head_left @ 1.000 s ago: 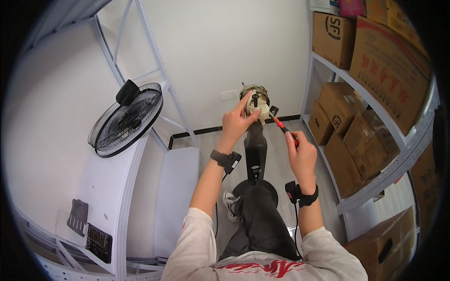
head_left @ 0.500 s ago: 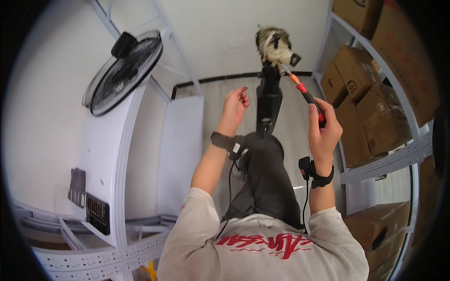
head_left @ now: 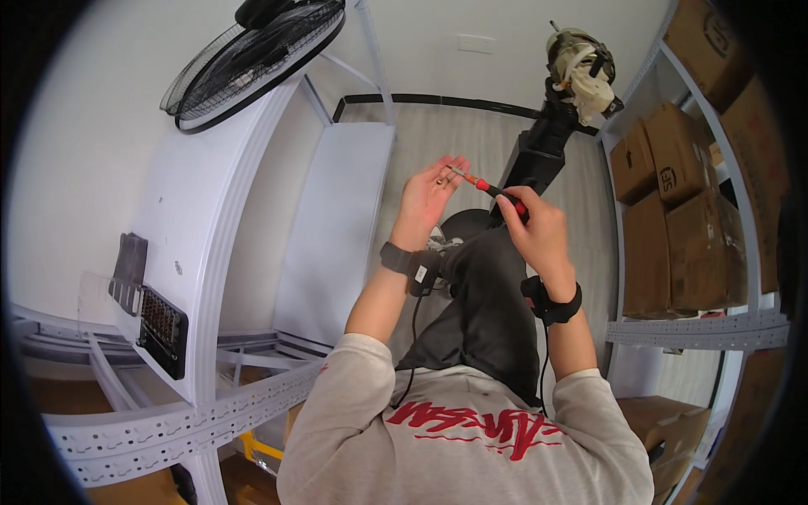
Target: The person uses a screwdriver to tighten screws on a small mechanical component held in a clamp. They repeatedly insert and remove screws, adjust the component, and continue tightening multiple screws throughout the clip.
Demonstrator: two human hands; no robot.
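Note:
My right hand [head_left: 539, 231] is closed around the red and black handle of a screwdriver [head_left: 484, 187], which points up and to the left. Its metal tip reaches the fingers of my left hand [head_left: 427, 198], held palm up with fingers stretched out. A small dark spot shows on those fingers, too small to name. Beyond my right hand stands a black pedestal fan base [head_left: 539, 156]. The bare fan motor [head_left: 582, 71] sits on top, with cream plastic parts and no blades or grille.
On the white shelf [head_left: 240, 168] at left rest a black fan grille [head_left: 261, 63] and a black case of screwdriver bits [head_left: 162, 331]. Cardboard boxes [head_left: 703, 252] fill the rack at right. A black baseboard [head_left: 438, 99] runs along the far wall.
My right hand has drawn the screwdriver away from the motor and brought its tip to my left hand. My left fingers have straightened. The view has shifted, placing the fan farther right.

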